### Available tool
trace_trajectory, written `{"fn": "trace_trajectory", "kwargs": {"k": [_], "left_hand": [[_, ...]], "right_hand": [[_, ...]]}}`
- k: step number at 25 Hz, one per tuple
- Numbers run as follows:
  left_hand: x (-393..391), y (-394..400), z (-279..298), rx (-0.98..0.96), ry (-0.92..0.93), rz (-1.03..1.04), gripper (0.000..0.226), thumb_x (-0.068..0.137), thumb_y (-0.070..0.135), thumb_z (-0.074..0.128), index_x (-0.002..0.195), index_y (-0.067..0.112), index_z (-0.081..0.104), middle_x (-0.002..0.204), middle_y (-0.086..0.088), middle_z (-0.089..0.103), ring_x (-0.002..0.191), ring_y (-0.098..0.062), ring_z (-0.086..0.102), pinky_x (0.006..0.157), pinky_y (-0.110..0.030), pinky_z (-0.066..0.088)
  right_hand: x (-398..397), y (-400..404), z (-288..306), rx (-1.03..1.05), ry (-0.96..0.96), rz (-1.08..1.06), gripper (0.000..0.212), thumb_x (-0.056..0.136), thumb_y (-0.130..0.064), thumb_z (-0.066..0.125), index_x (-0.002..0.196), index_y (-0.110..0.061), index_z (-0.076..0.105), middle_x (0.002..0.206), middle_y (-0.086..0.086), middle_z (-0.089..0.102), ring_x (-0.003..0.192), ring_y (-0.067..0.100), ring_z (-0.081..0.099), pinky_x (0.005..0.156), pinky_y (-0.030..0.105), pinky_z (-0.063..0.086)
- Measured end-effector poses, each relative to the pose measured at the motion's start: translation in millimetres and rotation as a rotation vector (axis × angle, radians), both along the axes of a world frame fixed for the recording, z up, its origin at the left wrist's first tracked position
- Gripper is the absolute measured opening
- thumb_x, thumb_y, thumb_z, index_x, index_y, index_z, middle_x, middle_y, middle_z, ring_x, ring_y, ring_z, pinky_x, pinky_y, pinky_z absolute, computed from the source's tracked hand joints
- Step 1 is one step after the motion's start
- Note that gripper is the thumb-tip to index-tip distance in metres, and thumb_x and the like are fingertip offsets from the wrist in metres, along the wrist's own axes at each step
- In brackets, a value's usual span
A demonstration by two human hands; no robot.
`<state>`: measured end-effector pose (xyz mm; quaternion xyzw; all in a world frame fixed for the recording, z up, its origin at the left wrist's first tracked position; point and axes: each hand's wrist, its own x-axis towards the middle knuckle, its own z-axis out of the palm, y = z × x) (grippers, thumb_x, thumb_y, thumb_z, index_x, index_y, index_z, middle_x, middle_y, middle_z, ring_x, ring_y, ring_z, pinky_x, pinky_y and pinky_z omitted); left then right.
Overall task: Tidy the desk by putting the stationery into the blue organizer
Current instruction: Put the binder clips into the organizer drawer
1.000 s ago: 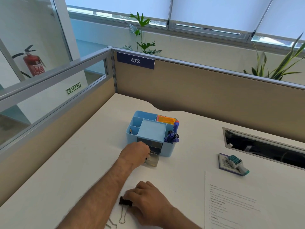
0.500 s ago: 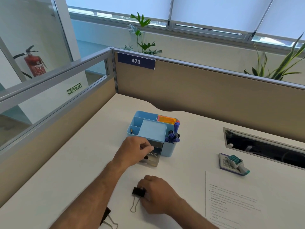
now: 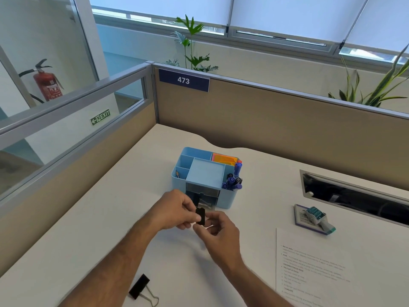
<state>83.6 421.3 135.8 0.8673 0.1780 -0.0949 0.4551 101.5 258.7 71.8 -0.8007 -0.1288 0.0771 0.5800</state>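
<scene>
Both hands meet just in front of the blue organizer (image 3: 202,173), above the white bench (image 3: 106,229). The left hand (image 3: 174,212) pinches a black binder clip (image 3: 200,216) between thumb and fingertips; its grip is closed on the clip. The right hand (image 3: 218,231) touches the lower part of the same clip with its fingers curled around it, so both grips are on one item. The clip is held clear of the bench surface, directly before the organizer's open drawer (image 3: 202,199).

Inside that drawer, the wire handles of another clip (image 3: 204,204) are visible. The organizer's right-hand compartment holds several blue markers (image 3: 233,181), standing upright. Its rear compartment holds orange sticky notes (image 3: 223,159). A flat pale-blue lid covers the centre.

A second black binder clip (image 3: 141,288) lies on the bench, well in front of the organizer and to its left, near the left forearm. A date stamp (image 3: 317,217) on its pad rests well to the right of the organizer. A printed sheet (image 3: 314,269) lies in front of the stamp.
</scene>
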Motion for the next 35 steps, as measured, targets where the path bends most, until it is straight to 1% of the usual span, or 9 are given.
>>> {"fn": "trace_trajectory", "kwargs": {"k": [3,6,8,12,18,23,28,31,35], "left_hand": [[8.2,9.5,2.0,0.279,-0.151,0.033,0.025,0.08,0.028,0.08,0.102,0.018,0.076,0.093,0.001,0.075,0.074,-0.011,0.069,0.076,-0.026,0.059],[19.2,18.9,-1.2,0.526,-0.312,-0.08,0.025,0.086,0.035,0.073,0.108,0.024,0.075,0.107,0.003,0.074,0.095,-0.012,0.065,0.085,-0.027,0.056],[26.6,22.4,-9.1,0.718,-0.329,-0.245,0.022,0.092,0.036,0.064,0.108,0.024,0.073,0.111,0.001,0.072,0.102,-0.016,0.065,0.088,-0.031,0.057],[37.3,8.2,-21.9,1.124,-0.299,-0.531,0.017,0.097,0.019,0.058,0.109,0.015,0.069,0.105,-0.007,0.069,0.094,-0.025,0.068,0.079,-0.038,0.059],[44.7,-10.1,-29.5,1.062,-0.274,-0.522,0.014,0.095,0.015,0.06,0.106,0.012,0.068,0.098,-0.008,0.065,0.087,-0.029,0.068,0.072,-0.038,0.056],[50.9,-15.0,-31.5,0.872,-0.207,-0.501,0.026,0.098,0.03,0.052,0.107,0.015,0.071,0.104,-0.006,0.065,0.095,-0.025,0.063,0.078,-0.036,0.052],[45.2,-7.6,-40.3,0.658,-0.07,-0.492,0.032,0.1,0.042,0.04,0.11,0.027,0.066,0.108,-0.008,0.061,0.103,-0.024,0.052,0.088,-0.038,0.047],[42.2,-4.9,-38.0,0.64,-0.023,-0.52,0.04,0.104,0.037,0.033,0.139,0.028,0.048,0.126,-0.01,0.052,0.116,-0.024,0.044,0.101,-0.037,0.038],[39.7,-2.4,-33.8,0.426,-0.136,-0.367,0.038,0.1,0.016,0.05,0.137,0.023,0.055,0.135,-0.006,0.056,0.123,-0.023,0.052,0.106,-0.033,0.043]], "right_hand": [[-12.4,7.2,-7.7,-0.082,-0.03,0.008,0.028,0.071,-0.035,0.082,0.09,-0.03,0.062,0.08,-0.008,0.067,0.07,0.008,0.061,0.062,0.016,0.05],[-38.3,12.2,-13.4,-0.293,-0.304,0.401,0.027,0.082,-0.045,0.067,0.106,-0.033,0.062,0.104,-0.011,0.064,0.092,0.004,0.056,0.081,0.026,0.049],[-50.6,18.9,-16.1,-0.409,-0.518,0.755,0.041,0.09,-0.042,0.057,0.13,-0.034,0.05,0.132,0.002,0.054,0.116,0.02,0.048,0.094,0.038,0.041],[-65.8,37.4,-23.1,-0.582,-0.81,0.975,0.043,0.096,-0.046,0.047,0.137,-0.035,0.038,0.144,0.014,0.042,0.113,0.034,0.045,0.087,0.046,0.038],[-72.5,48.9,-43.4,-0.47,-0.901,0.79,0.014,0.087,-0.03,0.062,0.098,-0.024,0.056,0.083,0.003,0.065,0.076,0.025,0.054,0.058,0.029,0.039],[-68.1,46.4,-42.9,-0.371,-0.683,0.794,0.019,0.084,-0.014,0.061,0.101,-0.01,0.067,0.092,0.015,0.069,0.075,0.035,0.059,0.062,0.034,0.048],[-53.8,32.2,-39.2,-0.302,-0.428,0.656,0.031,0.077,-0.009,0.065,0.107,-0.016,0.068,0.111,0.005,0.065,0.091,0.024,0.062,0.079,0.027,0.05],[-42.4,24.8,-34.2,-0.274,-0.373,0.519,0.024,0.076,-0.013,0.068,0.098,-0.018,0.072,0.101,-0.001,0.068,0.086,0.013,0.063,0.077,0.011,0.045],[-31.3,16.8,-30.2,-0.151,-0.259,0.34,0.016,0.071,-0.012,0.071,0.083,-0.023,0.072,0.085,-0.008,0.068,0.074,0.006,0.061,0.069,0.018,0.051]]}}
